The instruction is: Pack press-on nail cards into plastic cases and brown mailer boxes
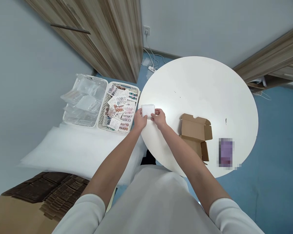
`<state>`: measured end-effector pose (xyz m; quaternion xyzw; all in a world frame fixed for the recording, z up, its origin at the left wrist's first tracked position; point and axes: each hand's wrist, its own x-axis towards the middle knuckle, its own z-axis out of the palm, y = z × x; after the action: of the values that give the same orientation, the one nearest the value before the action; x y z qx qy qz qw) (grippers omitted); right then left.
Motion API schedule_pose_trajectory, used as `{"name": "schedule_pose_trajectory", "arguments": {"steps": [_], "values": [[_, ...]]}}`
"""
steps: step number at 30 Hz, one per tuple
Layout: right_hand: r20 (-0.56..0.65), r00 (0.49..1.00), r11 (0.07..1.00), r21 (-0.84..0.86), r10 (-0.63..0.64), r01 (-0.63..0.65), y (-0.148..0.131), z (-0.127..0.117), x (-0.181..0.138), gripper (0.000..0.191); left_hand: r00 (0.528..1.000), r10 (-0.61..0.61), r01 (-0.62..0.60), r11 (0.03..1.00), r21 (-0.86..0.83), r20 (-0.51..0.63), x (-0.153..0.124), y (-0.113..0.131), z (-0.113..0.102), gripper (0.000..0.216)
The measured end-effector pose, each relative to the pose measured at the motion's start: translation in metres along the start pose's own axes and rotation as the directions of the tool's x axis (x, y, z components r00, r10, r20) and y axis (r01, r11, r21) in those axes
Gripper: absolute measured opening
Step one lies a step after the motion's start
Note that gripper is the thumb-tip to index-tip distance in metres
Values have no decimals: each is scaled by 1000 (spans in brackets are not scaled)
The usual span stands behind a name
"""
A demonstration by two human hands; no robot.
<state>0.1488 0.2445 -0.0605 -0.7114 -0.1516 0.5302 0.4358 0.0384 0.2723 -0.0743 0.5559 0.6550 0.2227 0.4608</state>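
A small white foam-wrapped packet is held at the left side of the round white table. My left hand grips its left edge, thumb on the near side. On the opposite edge my right hand has its fingers curled around the packet. What lies inside the wrapping is hidden. To the right of my forearm an open brown cardboard box rests on the table, lid tipped back. Just left of my hands stands a white basket full of cards with coloured bead-like pieces.
A second basket holds clear plastic bags. White foam sheets are stacked below the baskets. Flattened cardboard lies at lower left. A blurred purple object is on the round table. Cables run along the wall.
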Motion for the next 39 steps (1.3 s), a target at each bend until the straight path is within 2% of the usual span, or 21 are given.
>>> {"name": "schedule_pose_trajectory", "arguments": {"steps": [4,8,14,18,22,26,31,35,39], "values": [[36,999,996,86,-14,11,-2,-19,-12,28,998,-65,68,964,-256,23,-12,3,6,44],[83,995,985,170,-53,38,-11,-54,-39,30,997,-38,67,890,-451,72,-41,20,15,33],[84,987,965,238,-135,112,-13,-127,-89,30,979,68,45,844,-535,191,-100,53,41,34],[-22,986,970,174,-166,167,3,-183,-110,26,947,131,39,859,-511,292,-137,70,74,34],[-112,980,978,109,-164,176,23,-228,-121,25,928,153,7,905,-424,340,-164,75,107,31],[-139,975,984,7,-175,178,46,-250,-130,27,913,148,-47,964,-261,381,-179,66,127,25],[-154,958,937,-292,-242,189,74,-249,-137,36,915,100,-136,989,64,391,-191,50,133,22],[-126,947,819,-545,-294,182,91,-242,-140,35,892,122,-280,906,318,436,-198,43,131,27],[-64,960,727,-667,-273,162,100,-238,-142,32,879,102,-347,807,478,466,-204,37,130,33]]}}
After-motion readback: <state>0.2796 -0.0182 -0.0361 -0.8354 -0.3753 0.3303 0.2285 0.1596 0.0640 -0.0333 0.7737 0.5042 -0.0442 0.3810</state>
